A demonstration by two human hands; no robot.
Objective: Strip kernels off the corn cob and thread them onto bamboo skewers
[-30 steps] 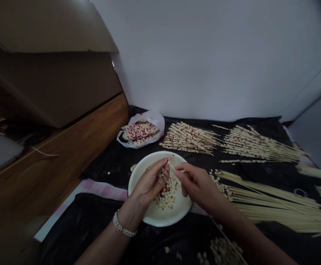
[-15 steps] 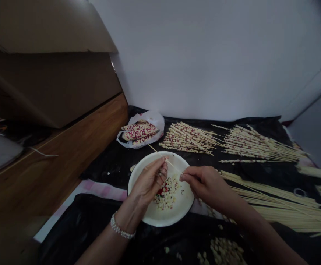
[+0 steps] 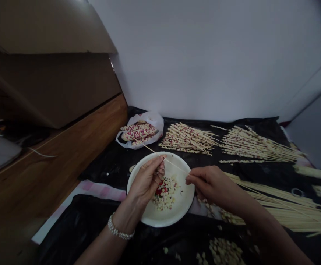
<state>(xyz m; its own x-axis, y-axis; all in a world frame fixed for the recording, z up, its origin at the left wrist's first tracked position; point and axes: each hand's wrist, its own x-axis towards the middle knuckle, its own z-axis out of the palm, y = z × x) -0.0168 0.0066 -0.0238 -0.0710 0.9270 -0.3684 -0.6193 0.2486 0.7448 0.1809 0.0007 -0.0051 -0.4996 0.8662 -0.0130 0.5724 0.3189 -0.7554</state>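
Over a white bowl (image 3: 186, 198), my left hand (image 3: 149, 178) is closed, with thumb and fingertips pinched around a thin bamboo skewer (image 3: 175, 165). A small pale and dark red bit, possibly a corn kernel, shows at those fingertips. Closed on the skewer's near end is my right hand (image 3: 207, 182), at the bowl's right rim. The skewer's other end sticks out past my left fingers, up and to the left. In the bowl lie loose corn kernels (image 3: 166, 202), mostly cream with some dark red. The inside of my left palm is partly hidden.
Corn cobs (image 3: 140, 131) sit in a plastic bag (image 3: 157, 123) behind the bowl. Two heaps of kernel-strung skewers (image 3: 185, 136) lie to its right. Bare skewers (image 3: 293, 209) are spread beside my right forearm. Loose kernels (image 3: 224, 252) lie in front. A cardboard box (image 3: 74, 84) stands at left.
My right hand has shifted slightly right and away from my left hand, still holding the skewer. More of the skewer now sticks out beyond my left fingertips.
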